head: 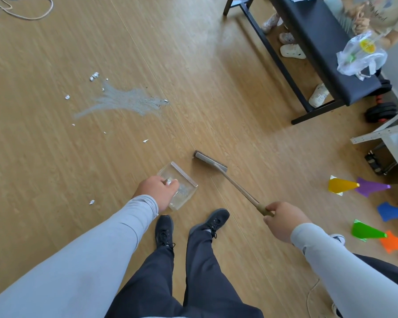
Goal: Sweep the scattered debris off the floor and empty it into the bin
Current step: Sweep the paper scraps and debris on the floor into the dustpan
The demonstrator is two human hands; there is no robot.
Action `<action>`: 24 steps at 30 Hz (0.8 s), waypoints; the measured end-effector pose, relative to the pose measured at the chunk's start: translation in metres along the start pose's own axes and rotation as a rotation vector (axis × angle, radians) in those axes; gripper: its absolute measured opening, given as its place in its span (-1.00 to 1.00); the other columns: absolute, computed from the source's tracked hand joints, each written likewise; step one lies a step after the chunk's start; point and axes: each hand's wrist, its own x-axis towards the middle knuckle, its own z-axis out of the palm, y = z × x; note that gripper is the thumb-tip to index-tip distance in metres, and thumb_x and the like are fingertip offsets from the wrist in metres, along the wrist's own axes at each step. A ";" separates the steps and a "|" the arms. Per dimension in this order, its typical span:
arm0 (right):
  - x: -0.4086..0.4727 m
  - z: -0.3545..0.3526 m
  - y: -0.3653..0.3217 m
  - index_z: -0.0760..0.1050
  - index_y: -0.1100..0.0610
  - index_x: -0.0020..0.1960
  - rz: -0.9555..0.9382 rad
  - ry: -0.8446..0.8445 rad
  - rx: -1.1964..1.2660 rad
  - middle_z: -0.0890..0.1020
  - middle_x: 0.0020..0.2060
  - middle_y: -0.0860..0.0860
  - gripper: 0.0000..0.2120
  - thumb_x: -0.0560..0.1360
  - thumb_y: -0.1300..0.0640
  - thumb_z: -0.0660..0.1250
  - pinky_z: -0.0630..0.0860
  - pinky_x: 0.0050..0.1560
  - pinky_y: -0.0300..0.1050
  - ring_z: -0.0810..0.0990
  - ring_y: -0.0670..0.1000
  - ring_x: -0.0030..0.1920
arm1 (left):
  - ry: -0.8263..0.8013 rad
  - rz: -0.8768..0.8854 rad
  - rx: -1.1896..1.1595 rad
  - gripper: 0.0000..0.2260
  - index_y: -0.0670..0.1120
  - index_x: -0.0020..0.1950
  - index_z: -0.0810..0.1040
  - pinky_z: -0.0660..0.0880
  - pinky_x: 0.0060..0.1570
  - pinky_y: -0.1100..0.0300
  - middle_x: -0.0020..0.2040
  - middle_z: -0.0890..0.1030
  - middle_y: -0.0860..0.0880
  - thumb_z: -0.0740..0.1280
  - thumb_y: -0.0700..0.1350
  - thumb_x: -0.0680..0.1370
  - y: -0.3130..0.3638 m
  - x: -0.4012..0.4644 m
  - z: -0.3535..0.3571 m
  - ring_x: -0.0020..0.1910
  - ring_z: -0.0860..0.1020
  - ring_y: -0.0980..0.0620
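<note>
Barely started: left hand (157,191) gripping clear dustpan (178,185), right hand (283,220) gripping broom (210,161); grey dust (129,101) lying unswept beyond dustpan.

left hand (157,191) covers dustpan (178,185) handle and near rim, contents too blurry to tell; broom (210,161) bristles hidden under its head; person at bench (317,42) cut by top-right edge; cable (25,8) cropped top-left; foil scraps (94,76) too small
</note>
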 end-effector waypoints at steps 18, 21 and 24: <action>-0.022 -0.037 0.028 0.56 -0.10 0.33 -0.014 -0.007 -0.101 0.61 -0.17 -0.06 -0.69 0.61 -0.02 0.27 0.49 -0.16 -0.18 0.60 0.02 -0.17 | -0.033 -0.002 0.009 -0.67 -0.12 -0.27 0.48 0.39 -0.38 0.18 -0.36 0.50 -0.06 0.26 0.13 0.50 0.002 -0.002 -0.002 -0.39 0.45 -0.09; -0.023 -0.042 0.031 0.59 -0.11 0.30 0.013 -0.035 -0.013 0.59 -0.32 -0.06 -0.71 0.60 -0.02 0.31 0.48 -0.30 -0.20 0.57 0.00 -0.33 | -0.027 0.004 0.008 -0.67 -0.10 -0.33 0.39 0.33 -0.41 0.18 -0.41 0.43 -0.03 0.26 0.11 0.49 0.002 -0.002 -0.004 -0.42 0.39 -0.08; -0.023 -0.039 0.032 0.56 -0.12 0.33 -0.018 0.000 -0.090 0.56 -0.26 -0.13 -0.69 0.60 -0.03 0.31 0.43 -0.25 -0.20 0.57 -0.04 -0.23 | -0.023 0.004 -0.006 -0.67 -0.07 -0.35 0.36 0.30 -0.42 0.19 -0.43 0.41 -0.02 0.26 0.12 0.49 0.001 -0.002 -0.003 -0.44 0.38 -0.07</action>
